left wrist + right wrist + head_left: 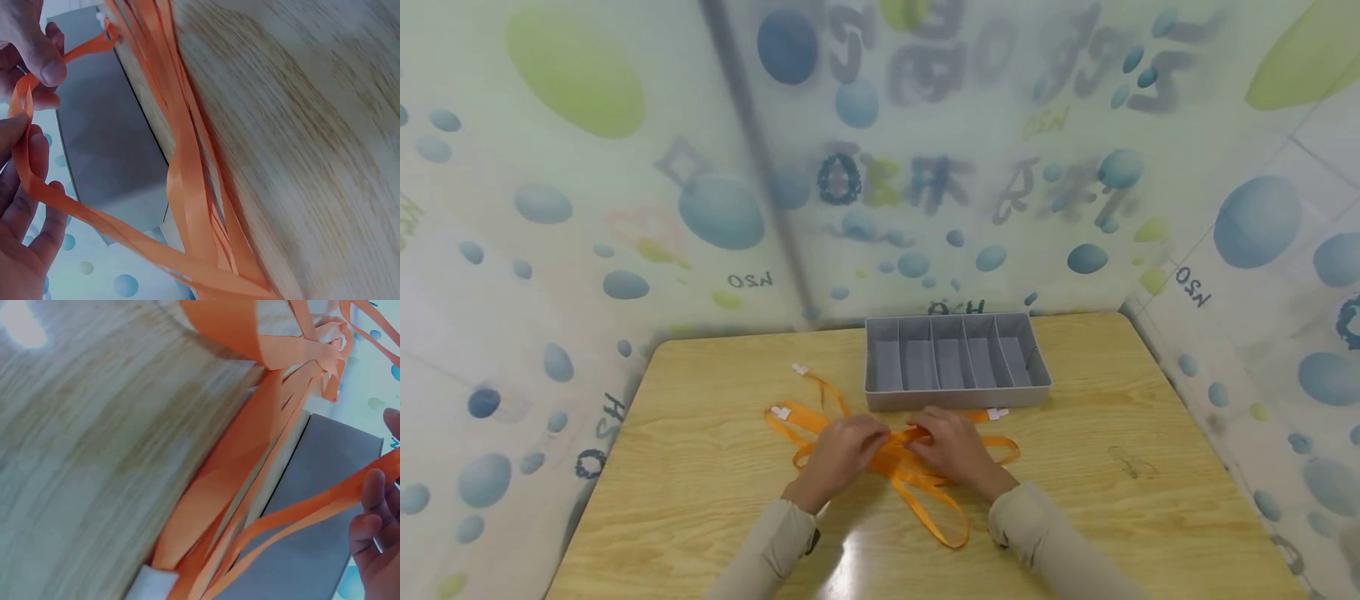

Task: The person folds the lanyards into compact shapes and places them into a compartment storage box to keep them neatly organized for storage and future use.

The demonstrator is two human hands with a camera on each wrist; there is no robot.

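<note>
Several orange ribbon lanyards (891, 457) with white clips lie in a loose, looped bundle on the table. My left hand (842, 446) pinches one orange strap between thumb and fingers, above the bundle; in the left wrist view the hand (25, 231) holds it at a bend. Close beside it, my right hand (953, 446) grips the same strap; its fingers curl at the strap (337, 490) in the right wrist view. White clips (781, 412) show at the left, and another white clip (997, 414) is at the right, by the box.
A grey box (958, 400) with several compartments stands right behind the hands, near the table's back edge. The wooden table (700, 500) meets patterned walls at the back and sides. Some thin, faint outline (1131, 462) lies at the right.
</note>
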